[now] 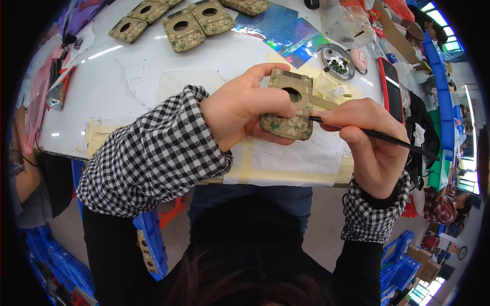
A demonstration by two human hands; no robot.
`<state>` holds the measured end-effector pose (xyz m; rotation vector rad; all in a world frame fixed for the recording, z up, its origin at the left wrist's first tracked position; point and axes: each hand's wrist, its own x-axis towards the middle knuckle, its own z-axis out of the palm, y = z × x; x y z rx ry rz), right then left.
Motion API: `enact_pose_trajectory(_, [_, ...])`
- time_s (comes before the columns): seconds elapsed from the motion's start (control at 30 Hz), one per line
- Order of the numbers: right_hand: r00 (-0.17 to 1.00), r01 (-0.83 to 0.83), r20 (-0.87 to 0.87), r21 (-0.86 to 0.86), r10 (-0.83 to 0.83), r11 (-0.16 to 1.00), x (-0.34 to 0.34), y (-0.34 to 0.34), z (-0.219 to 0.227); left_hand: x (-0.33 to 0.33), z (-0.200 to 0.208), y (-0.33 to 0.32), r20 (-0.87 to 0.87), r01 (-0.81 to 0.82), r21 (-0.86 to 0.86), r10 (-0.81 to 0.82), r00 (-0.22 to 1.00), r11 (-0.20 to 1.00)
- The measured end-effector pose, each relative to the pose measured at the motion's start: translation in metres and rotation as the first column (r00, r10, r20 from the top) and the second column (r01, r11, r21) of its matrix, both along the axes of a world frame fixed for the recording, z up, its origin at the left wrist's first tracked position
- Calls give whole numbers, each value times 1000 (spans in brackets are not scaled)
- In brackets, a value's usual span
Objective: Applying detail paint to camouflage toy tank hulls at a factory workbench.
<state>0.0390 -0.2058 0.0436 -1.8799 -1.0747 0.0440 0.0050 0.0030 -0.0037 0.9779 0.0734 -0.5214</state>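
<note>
My left hand (250, 104) is closed around a small camouflage-patterned case (287, 122) with a round hole in its face, holding it up above the table's front edge. The thumb lies across the case just below the hole, while other fingers support it from behind. Pinched in my right hand (375, 135) is a pair of slim black tweezers (390, 138). Their tip meets the right edge of the case, below the hole. What the tip grips, if anything, is too small to make out.
Several similar camouflage cases (184, 29) lie at the table's back, beside shiny blue holographic sheets (273, 25). A round dish (337, 62) of small dark green pieces and a red-cased phone (391, 89) are at the right. White paper (286, 163) lies beneath my hands. Another person's arm (25, 173) shows at far left.
</note>
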Motion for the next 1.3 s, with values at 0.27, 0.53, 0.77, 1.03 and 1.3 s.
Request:
enact_pose_trajectory(0.27, [1000,10,24,-10,-9,1000,-1,0,1,0,1,1,30,11,7,-11,999,1000])
enact_pose_trajectory(0.53, [998,5,57,-29,-3,1000,0,0,2,-1,2,0,23,2,10,-2,1000,1000])
enact_pose_trajectory(0.77, [997,0,78,-32,2,999,0,1,1,-2,2,0,31,-9,5,9,999,1000])
enact_pose_trajectory(1.03, [997,10,74,-43,-7,999,-1,0,2,-3,4,0,28,-3,15,3,1000,1000])
enact_pose_trajectory(1.3, [997,24,74,-37,-21,999,-1,1,0,-3,5,0,28,-5,28,4,1000,1000])
